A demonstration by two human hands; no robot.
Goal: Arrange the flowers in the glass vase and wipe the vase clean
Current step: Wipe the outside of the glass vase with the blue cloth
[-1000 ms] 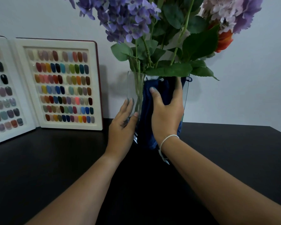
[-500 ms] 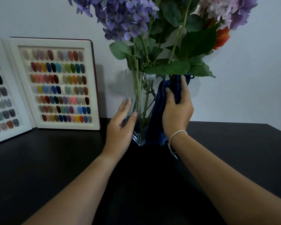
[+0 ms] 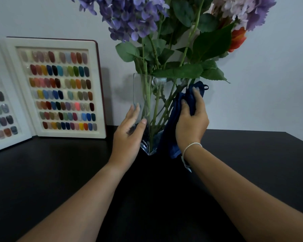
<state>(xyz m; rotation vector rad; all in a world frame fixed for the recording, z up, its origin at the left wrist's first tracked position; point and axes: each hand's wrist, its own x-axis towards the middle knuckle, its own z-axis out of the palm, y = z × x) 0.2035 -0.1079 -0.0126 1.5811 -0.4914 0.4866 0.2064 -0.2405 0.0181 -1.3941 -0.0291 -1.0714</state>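
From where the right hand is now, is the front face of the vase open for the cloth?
Probably yes. The right hand holds the blue cloth against the vase's right side; the left hand steadies the left side, leaving the front glass uncovered.

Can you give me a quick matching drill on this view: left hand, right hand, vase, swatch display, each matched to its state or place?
Things:
1. left hand
2. right hand
3. glass vase
4. nail colour swatch display

States or places:
A. propped against the wall at the left
B. grips the dark blue cloth against the vase's right side
C. stands on the black table, holding flower stems
D. fingers straight, steadying the vase's left side

Pairs: 1-D, 2-B, 3-C, 4-A
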